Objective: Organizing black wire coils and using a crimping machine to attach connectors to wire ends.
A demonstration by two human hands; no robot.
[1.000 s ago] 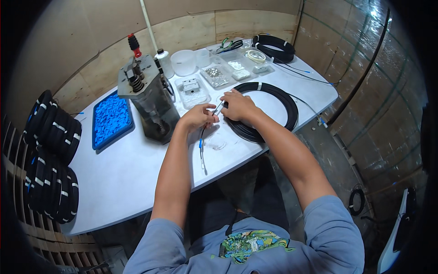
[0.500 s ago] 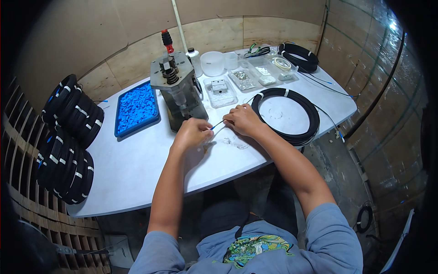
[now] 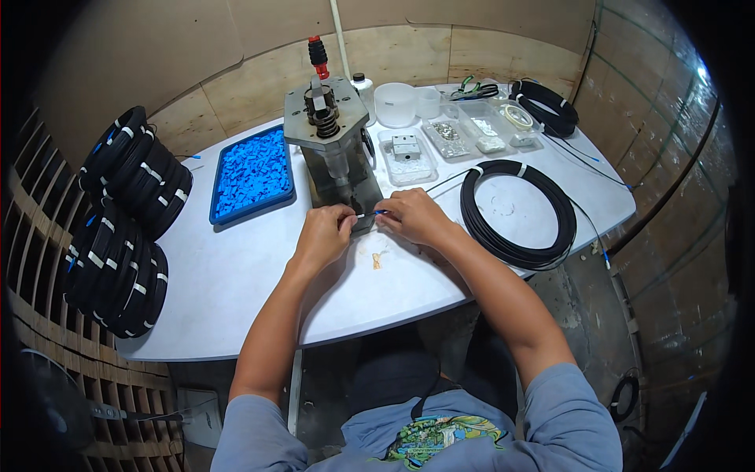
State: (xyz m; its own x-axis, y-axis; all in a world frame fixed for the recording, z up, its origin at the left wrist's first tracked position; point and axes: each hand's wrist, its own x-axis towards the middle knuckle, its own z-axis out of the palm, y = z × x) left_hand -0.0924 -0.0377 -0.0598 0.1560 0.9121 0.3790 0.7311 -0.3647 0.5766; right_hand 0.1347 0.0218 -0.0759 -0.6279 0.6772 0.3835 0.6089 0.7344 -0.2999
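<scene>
Both hands meet at the front foot of a metal hand press. Between them runs the end of a thin black cable with a small blue connector and a pale tip. My left hand is closed in a pinch at the pale tip. My right hand is closed too, pinching the cable at the blue part. From behind that hand the cable leads to a large black cable coil on the right of the table. My fingers partly hide the connector.
Left of the press lies a blue tray full of small blue pieces. Behind stand clear boxes of small parts, a white tub and a bottle. Stacked cable coils line the left edge; another coil sits back right.
Both hands have moved closer together and up against the press foot, with the cable end between them. My right hand has slid along to the blue connector. The whole view has shifted slightly.
</scene>
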